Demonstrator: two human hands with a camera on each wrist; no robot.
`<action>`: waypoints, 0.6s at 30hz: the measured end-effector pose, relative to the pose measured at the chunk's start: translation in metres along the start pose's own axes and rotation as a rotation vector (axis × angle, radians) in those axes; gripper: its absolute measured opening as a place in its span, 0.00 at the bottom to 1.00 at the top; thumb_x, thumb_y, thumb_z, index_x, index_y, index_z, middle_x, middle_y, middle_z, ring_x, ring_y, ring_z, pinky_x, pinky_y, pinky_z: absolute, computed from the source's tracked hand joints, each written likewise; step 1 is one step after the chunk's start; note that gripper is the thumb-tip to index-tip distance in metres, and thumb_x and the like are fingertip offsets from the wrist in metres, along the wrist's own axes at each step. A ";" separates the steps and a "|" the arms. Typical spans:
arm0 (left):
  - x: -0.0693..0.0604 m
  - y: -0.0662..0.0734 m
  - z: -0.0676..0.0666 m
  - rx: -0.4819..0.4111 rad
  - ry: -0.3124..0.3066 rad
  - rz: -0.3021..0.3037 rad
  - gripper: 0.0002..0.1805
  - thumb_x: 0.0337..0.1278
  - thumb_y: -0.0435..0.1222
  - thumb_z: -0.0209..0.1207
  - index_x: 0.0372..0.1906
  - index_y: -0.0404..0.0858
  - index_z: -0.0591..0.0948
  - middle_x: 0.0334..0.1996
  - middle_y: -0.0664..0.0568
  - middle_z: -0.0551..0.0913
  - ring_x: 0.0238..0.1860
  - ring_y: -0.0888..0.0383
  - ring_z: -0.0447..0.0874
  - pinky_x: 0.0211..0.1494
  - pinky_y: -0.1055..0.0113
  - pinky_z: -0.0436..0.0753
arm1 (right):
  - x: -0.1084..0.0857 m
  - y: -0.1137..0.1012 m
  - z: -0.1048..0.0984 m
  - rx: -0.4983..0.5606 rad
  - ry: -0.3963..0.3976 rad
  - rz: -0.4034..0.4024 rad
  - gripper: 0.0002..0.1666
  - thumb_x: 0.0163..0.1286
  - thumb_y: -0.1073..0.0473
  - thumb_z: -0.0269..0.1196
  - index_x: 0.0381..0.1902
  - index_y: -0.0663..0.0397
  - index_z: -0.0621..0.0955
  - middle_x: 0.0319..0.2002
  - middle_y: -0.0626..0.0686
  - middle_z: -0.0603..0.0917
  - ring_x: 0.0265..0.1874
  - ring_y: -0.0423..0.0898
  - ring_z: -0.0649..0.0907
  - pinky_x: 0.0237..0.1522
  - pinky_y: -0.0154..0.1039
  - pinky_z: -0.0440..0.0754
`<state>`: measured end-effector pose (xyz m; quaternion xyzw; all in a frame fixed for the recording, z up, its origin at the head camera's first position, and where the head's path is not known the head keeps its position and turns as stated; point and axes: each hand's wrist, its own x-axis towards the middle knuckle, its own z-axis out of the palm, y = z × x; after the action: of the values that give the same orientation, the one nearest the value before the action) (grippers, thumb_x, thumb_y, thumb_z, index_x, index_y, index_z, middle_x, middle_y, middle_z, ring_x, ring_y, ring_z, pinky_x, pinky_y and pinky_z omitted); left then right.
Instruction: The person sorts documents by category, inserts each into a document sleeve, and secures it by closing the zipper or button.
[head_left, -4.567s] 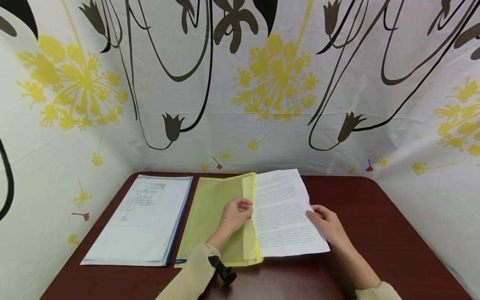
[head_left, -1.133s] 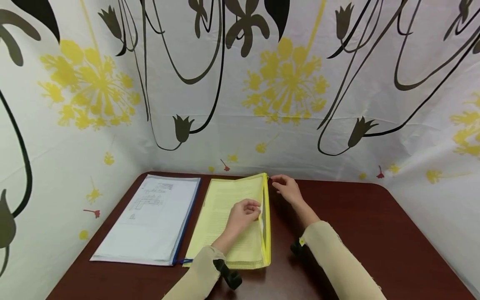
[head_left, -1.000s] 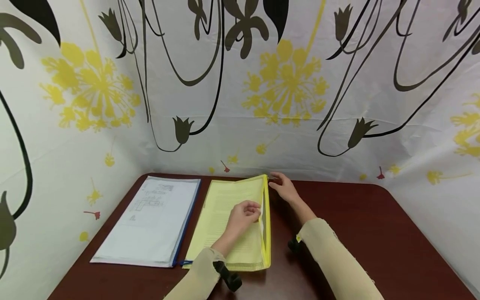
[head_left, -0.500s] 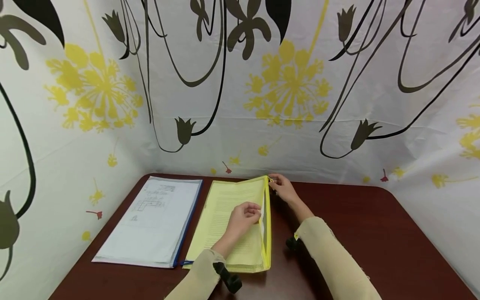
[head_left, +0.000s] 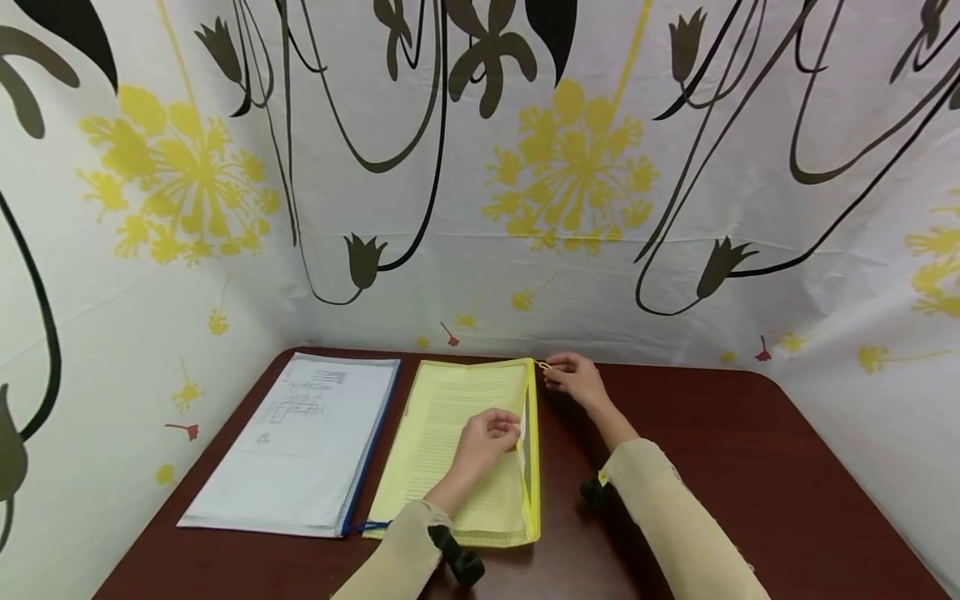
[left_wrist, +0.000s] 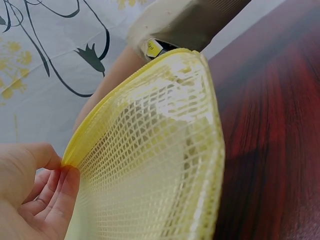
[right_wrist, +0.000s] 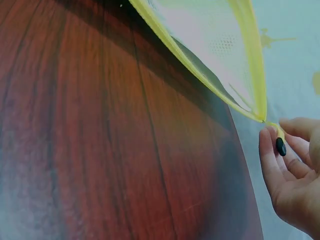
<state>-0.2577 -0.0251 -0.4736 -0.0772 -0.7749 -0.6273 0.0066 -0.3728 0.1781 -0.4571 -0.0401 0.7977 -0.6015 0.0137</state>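
Observation:
A yellow mesh zip pouch (head_left: 442,433) lies on the table with a printed sheet showing through its cover. Its zip side, on the right, gapes, and a white paper edge shows inside. My left hand (head_left: 487,440) pinches the upper zip edge midway along; in the left wrist view thumb and fingers (left_wrist: 70,181) grip that yellow rim. At the pouch's far right corner, my right hand (head_left: 577,379) holds the yellow zip-pull cord (head_left: 543,365). A small black piece (right_wrist: 281,146) hangs by the cord among the right fingers in the right wrist view.
To the left lies a second pouch (head_left: 292,450) with a blue edge and a drawing sheet inside. Its blue cord (head_left: 371,525) reaches to the yellow pouch's near corner. The dark red table (head_left: 712,475) backs onto a patterned curtain (head_left: 450,208).
The printed sheet, earlier sticking out to the right in my right hand, is now inside the yellow pouch. My right hand has moved to the far corner and taken the zip-pull cord.

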 end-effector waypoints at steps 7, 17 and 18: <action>0.001 -0.005 0.005 0.019 0.007 -0.017 0.09 0.55 0.29 0.62 0.42 0.34 0.84 0.35 0.46 0.86 0.32 0.63 0.82 0.36 0.73 0.82 | -0.005 0.004 -0.005 0.006 0.018 0.038 0.18 0.69 0.67 0.63 0.55 0.70 0.79 0.42 0.57 0.85 0.34 0.38 0.87 0.49 0.44 0.88; 0.002 -0.013 0.019 0.073 0.035 -0.037 0.09 0.50 0.29 0.62 0.38 0.34 0.85 0.30 0.49 0.86 0.27 0.65 0.79 0.33 0.74 0.80 | -0.009 0.008 -0.006 0.039 0.037 0.148 0.17 0.69 0.70 0.62 0.54 0.73 0.80 0.40 0.60 0.88 0.35 0.41 0.88 0.47 0.40 0.89; 0.001 -0.014 0.020 0.085 0.037 -0.042 0.08 0.50 0.29 0.62 0.38 0.35 0.85 0.30 0.49 0.86 0.27 0.65 0.79 0.33 0.74 0.79 | -0.009 0.008 -0.006 0.037 0.038 0.160 0.17 0.69 0.70 0.62 0.53 0.72 0.80 0.40 0.59 0.88 0.35 0.40 0.88 0.47 0.40 0.89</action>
<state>-0.2586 -0.0081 -0.4911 -0.0492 -0.8020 -0.5952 0.0111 -0.3647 0.1870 -0.4637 0.0353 0.7874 -0.6136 0.0473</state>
